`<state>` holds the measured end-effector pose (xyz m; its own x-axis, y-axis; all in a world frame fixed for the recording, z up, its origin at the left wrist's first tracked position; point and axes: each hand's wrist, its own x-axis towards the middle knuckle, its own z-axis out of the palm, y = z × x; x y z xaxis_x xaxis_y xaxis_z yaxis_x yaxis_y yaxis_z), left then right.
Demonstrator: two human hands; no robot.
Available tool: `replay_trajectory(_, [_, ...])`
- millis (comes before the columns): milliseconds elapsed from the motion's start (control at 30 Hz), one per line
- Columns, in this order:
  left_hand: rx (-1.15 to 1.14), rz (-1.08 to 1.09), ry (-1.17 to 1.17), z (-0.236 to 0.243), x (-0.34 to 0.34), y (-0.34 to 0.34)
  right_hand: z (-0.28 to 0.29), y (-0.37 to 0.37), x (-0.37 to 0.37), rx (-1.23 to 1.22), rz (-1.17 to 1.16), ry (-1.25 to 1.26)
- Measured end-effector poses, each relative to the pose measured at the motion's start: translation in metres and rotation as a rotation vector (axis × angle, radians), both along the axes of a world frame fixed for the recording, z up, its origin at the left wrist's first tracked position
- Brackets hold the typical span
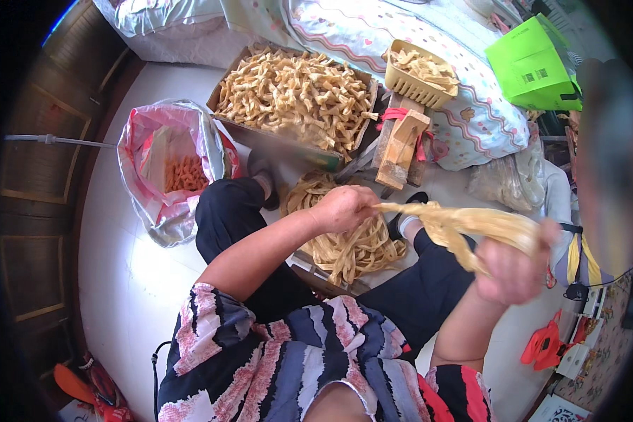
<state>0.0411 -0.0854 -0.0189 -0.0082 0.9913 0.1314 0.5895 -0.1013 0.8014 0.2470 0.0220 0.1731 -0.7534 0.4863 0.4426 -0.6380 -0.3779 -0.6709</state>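
A long, pale tan, glossy strip, bunched and twisted, is stretched between my two hands. My left hand has its fingers closed on the thin left end. Looped round my right hand, the wider part of the strip is gripped there; motion blurs that hand. Below my left hand, between my legs, lies a heap of similar long strips. A cardboard box beyond it is heaped with short, knotted tan pieces.
Right of the box stands a wooden bench with red cloth tied on it. A yellow basket of flat tan pieces sits behind it. At left, a pink-lined bag holds orange pieces. A bright green bag lies far right, by a patterned bedcover.
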Motion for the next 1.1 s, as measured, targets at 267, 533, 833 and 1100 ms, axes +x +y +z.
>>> replay_trajectory(267, [0.575, 0.329, -0.684, 0.136, 0.020, 0.013, 0.082, -0.039, 0.022, -0.029, -0.045, 0.835])
replay_trajectory(533, [-0.135, -0.180, 0.601, 0.106, 0.058, -0.018, 0.016, -0.029, 0.030, -0.233, 0.066, 0.295])
replay_trajectory(833, [0.080, -0.239, -0.506, 0.100, 0.115, -0.040, -0.021, -0.020, 0.022, 0.300, -0.767, -0.099])
replay_trajectory(1100, [-0.307, -0.084, -0.060, 0.101, -0.008, -0.034, -0.120, 0.058, 0.027, 0.637, -1.008, -0.947])
